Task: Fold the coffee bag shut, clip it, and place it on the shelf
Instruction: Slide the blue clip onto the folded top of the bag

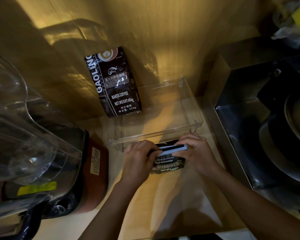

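A dark coffee bag (168,164) with white "Blue Mountain" lettering lies on the wooden counter in front of a clear acrylic shelf (191,108). Its top edge is folded over. A long pale blue clip (173,148) lies across that fold. My left hand (139,158) grips the bag's left end and the clip's left end. My right hand (196,151) holds the right end of the clip and the fold. On the shelf's far left, a second dark coffee bag (114,84) marked "GAOLIN" leans upright against the wall.
A blender with a clear jug (24,135) and a red-brown base (93,170) stands close on the left. A steel machine with dark round parts (267,127) fills the right. A wooden wall (163,40) rises behind the shelf.
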`<state>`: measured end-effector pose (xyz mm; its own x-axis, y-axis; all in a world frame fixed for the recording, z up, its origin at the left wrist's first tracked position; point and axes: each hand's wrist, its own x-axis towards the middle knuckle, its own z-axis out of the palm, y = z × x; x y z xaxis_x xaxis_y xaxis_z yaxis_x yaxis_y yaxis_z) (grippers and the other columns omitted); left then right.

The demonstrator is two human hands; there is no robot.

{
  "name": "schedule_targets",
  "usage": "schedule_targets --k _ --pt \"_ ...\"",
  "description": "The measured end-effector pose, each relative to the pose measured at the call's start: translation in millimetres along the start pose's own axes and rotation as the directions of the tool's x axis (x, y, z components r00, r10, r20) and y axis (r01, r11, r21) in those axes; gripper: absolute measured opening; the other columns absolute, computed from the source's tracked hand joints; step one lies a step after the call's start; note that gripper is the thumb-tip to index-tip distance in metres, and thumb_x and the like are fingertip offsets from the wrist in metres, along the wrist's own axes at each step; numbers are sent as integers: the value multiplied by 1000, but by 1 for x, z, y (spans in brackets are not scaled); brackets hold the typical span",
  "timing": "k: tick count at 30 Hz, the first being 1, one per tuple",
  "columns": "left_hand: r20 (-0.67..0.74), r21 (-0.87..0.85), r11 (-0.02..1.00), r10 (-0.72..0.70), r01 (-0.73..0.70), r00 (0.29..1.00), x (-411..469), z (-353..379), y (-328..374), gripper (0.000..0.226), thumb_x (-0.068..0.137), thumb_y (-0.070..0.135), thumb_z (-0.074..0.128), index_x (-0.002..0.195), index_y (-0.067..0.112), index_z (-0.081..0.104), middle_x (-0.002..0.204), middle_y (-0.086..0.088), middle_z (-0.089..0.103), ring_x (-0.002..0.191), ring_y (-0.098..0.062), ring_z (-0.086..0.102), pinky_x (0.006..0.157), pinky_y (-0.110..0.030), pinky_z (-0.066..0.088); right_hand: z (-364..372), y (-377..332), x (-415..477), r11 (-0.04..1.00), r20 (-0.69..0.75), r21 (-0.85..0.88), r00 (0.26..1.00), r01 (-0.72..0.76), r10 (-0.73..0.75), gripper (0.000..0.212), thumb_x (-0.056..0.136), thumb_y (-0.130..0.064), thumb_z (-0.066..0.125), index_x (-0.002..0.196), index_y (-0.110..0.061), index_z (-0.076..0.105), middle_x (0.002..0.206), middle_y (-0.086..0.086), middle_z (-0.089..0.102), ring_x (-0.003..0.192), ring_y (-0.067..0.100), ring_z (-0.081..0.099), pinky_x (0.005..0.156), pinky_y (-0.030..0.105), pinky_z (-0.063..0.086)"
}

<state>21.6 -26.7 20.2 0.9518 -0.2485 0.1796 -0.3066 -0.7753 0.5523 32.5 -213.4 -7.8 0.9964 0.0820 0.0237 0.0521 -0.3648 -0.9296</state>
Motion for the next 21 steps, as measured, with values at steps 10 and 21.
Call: schedule_targets --k 10,21 --pt "-57 -169 985 -32 22 998 -7 6 -1 18 82 21 50 76 10 63 81 -5 70 79 -9 54 77 -23 36 -1 -1 2 1000 7 25 1000 0 0 20 59 -5 79 76 -12 70 79 -13 58 86 18 56 88 61 40" --pt "58 28 999 -19 18 998 -12 -7 -19 29 76 35 66 99 18 59 91 0 65 83 -20 58 78 -33 39 -2 0 2 998 21 56 999 -39 38 23 59 -8 79 76 -19 70 83 -3 61 91 22 56 89 61 40"
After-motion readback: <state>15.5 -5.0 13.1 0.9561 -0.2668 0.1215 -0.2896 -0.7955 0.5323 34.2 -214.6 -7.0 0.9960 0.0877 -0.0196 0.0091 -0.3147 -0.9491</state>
